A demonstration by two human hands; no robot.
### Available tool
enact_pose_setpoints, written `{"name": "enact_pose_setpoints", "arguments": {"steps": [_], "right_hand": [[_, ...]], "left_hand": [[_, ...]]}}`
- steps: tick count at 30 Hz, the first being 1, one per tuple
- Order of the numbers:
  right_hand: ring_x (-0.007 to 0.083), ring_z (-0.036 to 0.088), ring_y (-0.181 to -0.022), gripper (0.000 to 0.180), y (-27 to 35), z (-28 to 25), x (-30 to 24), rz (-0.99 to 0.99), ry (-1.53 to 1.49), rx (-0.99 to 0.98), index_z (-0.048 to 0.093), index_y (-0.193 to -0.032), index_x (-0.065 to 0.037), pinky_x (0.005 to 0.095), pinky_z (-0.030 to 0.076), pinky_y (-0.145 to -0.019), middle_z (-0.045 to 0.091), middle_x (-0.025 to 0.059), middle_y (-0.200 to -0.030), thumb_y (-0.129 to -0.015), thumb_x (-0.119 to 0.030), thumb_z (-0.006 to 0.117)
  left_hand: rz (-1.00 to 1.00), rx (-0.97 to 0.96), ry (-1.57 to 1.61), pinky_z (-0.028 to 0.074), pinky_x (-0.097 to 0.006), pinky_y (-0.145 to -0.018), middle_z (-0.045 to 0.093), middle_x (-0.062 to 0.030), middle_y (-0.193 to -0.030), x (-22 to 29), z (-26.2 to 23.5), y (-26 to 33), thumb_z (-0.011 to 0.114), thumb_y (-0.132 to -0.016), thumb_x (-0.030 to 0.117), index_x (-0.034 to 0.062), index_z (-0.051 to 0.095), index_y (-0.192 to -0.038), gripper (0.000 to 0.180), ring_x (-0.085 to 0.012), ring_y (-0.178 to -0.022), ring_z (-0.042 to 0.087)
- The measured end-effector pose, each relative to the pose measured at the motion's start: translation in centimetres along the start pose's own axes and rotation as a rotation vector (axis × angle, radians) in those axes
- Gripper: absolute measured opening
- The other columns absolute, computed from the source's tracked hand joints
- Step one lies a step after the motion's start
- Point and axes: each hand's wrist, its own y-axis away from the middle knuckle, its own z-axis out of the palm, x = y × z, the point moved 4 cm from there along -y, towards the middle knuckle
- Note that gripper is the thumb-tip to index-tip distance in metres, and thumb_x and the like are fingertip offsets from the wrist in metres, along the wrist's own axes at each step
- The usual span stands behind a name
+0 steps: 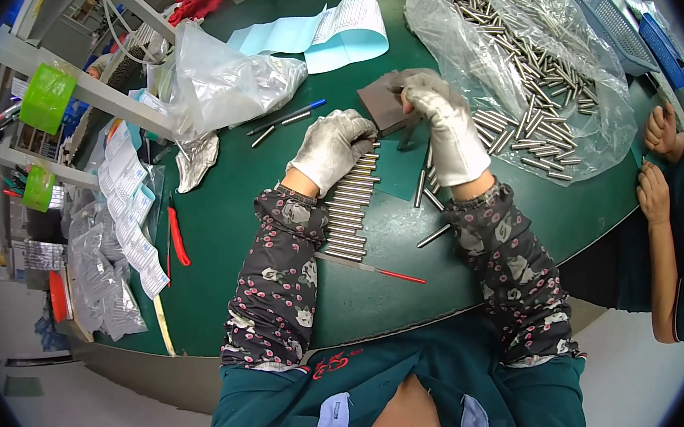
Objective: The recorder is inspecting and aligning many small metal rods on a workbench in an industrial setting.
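White work gloves cover both my hands. My left hand (330, 148) is closed, its fingers curled at the far end of a row of steel pins (349, 206) laid side by side; whatever its fingertips hold is hidden. Just beyond it sits a brown block (379, 106). My right hand (447, 129) is at the block's right side, fingers bent in a pinch; what lies between them I cannot make out. Under it are a thin greenish sheet (399, 171) and a few loose pins (434, 236). Below the row lies a slim file (402, 277) with a red handle.
A clear plastic bag (613, 133) spills many steel pins at the far right. Left are a blue pen (307, 110), a red-handled tool (178, 237), crumpled plastic bags (236, 76) and paper strips. Blue paper (351, 33) lies behind. Another person's hands (655, 190) rest by the right edge.
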Motion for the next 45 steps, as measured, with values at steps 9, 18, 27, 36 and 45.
{"name": "enact_pose_setpoints", "arguments": {"steps": [9, 18, 27, 36, 45], "right_hand": [[0.0096, 0.03, -0.039, 0.04, 0.2, 0.8, 1.3, 0.349, -0.662, -0.064, 0.046, -0.066, -0.005, 0.0236, 0.031, -0.042, 0.034, -0.0012, -0.05, -0.087, -0.038, 0.037], [0.0102, 0.03, -0.043, 0.031, -0.1, 1.0, 1.9, 0.394, -0.685, 0.029, 0.032, -0.058, -0.01, 0.0223, 0.023, -0.04, 0.031, 0.0007, -0.049, -0.085, -0.024, 0.038], [0.0111, 0.025, -0.045, 0.033, 0.2, 1.3, 2.7, 0.347, -0.858, 0.097, 0.03, -0.056, -0.011, 0.0228, 0.021, -0.042, 0.025, -0.001, -0.049, -0.084, -0.026, 0.04], [0.0117, 0.039, -0.051, 0.02, 1.1, 1.6, 3.7, 0.466, -0.86, 0.406, 0.047, -0.069, -0.004, 0.0222, 0.037, -0.051, 0.036, 0.0004, -0.056, -0.082, -0.019, 0.048], [0.0104, 0.041, -0.053, 0.013, 1.2, 1.7, 3.6, 0.334, -0.747, 0.284, 0.05, -0.076, -0.002, 0.0238, 0.041, -0.058, 0.038, 0.0001, -0.059, -0.081, -0.014, 0.049]], "left_hand": [[0.023, 0.018, 0.02, 0.045, -0.035, -0.071, 0.059, -0.0047, -0.083, -0.2, 0.1, 0.1, 0.063, -0.068, 0.012, 0.0104, 0.063, -0.081, 0.014, -0.0246, -0.081, 0.056], [-0.006, -0.007, 0.047, 0.045, -0.034, -0.07, 0.059, -0.0045, -0.082, 0.4, -0.3, 0.0, 0.063, -0.068, 0.011, 0.0102, 0.063, -0.08, 0.013, -0.0244, -0.08, 0.056], [0.026, 0.042, 0.072, 0.046, -0.034, -0.069, 0.06, -0.0053, -0.081, 0.1, -0.1, 0.1, 0.063, -0.066, 0.009, 0.0094, 0.063, -0.079, 0.014, -0.0248, -0.079, 0.056], [0.016, 0.041, 0.054, 0.045, -0.034, -0.07, 0.06, -0.0052, -0.081, 0.2, -0.2, 0.1, 0.063, -0.066, 0.01, 0.0094, 0.063, -0.079, 0.013, -0.0246, -0.079, 0.056], [-0.001, 0.033, 0.059, 0.045, -0.034, -0.07, 0.06, -0.0049, -0.081, 0.2, -0.1, 0.2, 0.062, -0.067, 0.01, 0.0098, 0.063, -0.079, 0.013, -0.0246, -0.079, 0.056]]}}
